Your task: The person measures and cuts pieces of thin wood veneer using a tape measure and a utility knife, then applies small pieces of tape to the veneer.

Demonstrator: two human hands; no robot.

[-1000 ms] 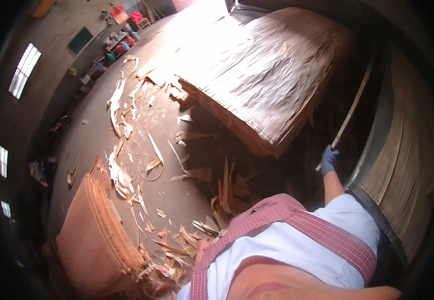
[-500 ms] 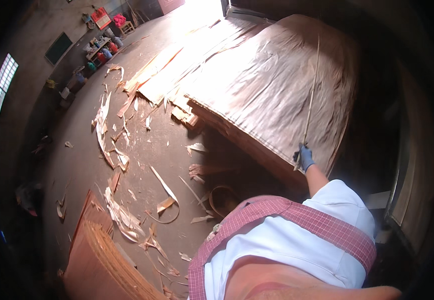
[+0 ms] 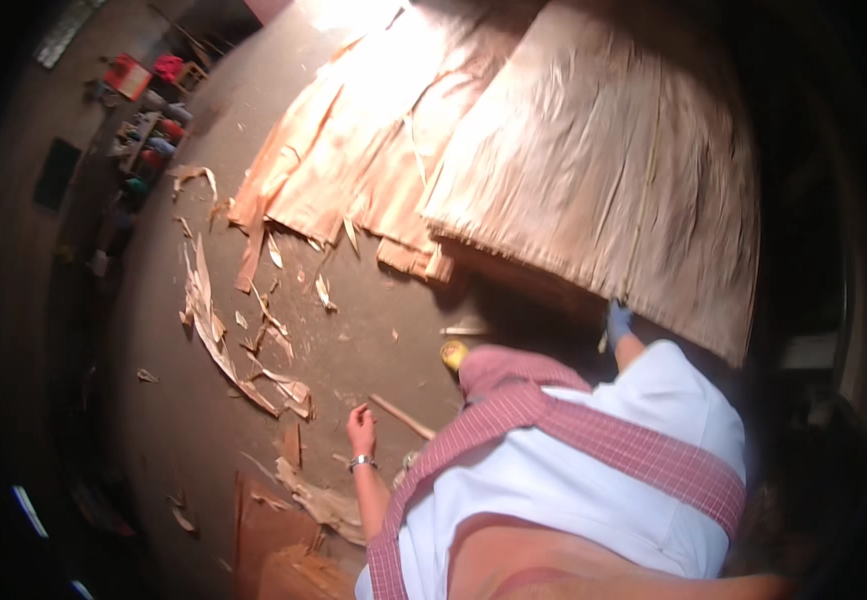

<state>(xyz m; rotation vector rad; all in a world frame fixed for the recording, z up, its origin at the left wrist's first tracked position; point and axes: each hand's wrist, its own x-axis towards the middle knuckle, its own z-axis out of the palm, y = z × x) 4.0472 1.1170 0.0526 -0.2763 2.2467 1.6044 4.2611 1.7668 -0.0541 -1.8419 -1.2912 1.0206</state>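
Note:
My right hand (image 3: 619, 320), in a blue glove, is at the near edge of a tall stack of wrinkled wood veneer sheets (image 3: 594, 150). Its fingers are closed around the near end of a long thin stick (image 3: 646, 190), which lies along the top sheet; motion blurs it. A short end of the stick pokes out below the glove. My left hand (image 3: 362, 428), bare with a wristwatch, hangs low over the floor. Its fingers are loosely bent and apart, with nothing seen in them.
Loose veneer sheets (image 3: 329, 190) spread on the floor left of the stack. Torn veneer strips (image 3: 214, 325) litter the floor (image 3: 354, 330). Brown boards (image 3: 264, 540) stand at lower left. A yellow shoe tip (image 3: 453, 353) shows below me. Shelved items (image 3: 144, 140) line the far left wall.
My left hand has come into view at lower left. My right hand has moved slightly down to the stack's near edge with the stick, and my view has turned.

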